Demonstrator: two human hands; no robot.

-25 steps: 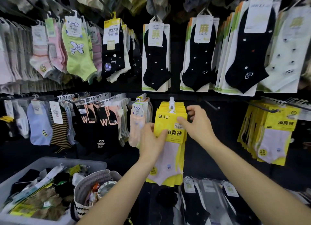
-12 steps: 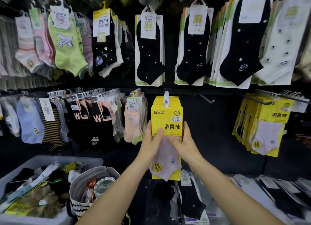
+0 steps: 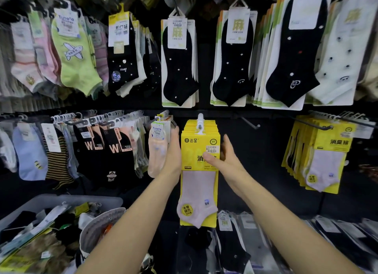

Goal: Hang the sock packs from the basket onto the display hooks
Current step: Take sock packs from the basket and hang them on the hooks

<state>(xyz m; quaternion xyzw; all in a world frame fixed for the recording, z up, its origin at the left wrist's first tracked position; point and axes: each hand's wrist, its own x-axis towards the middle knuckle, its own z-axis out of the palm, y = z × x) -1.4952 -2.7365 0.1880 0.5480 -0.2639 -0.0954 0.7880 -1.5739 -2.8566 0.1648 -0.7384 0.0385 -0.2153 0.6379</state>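
Observation:
A stack of yellow sock packs with pale pink socks hangs on a white display hook in the middle of the lower row. My left hand lies flat against the stack's left edge, fingers straight and pointing up. My right hand is at the stack's right edge, thumb across the front pack's card and fingers behind it. A grey basket with loose sock packs stands at the lower left.
Black and white sock cards fill the upper row. Striped, black and pink socks hang left of the stack, more yellow packs to the right. A bare hook juts out between them. A woven bag sits beside the basket.
Both hands have moved up from below the front pack's card to the stack's two sides. The packs now hang straight and squared on the hook. The camera has moved closer.

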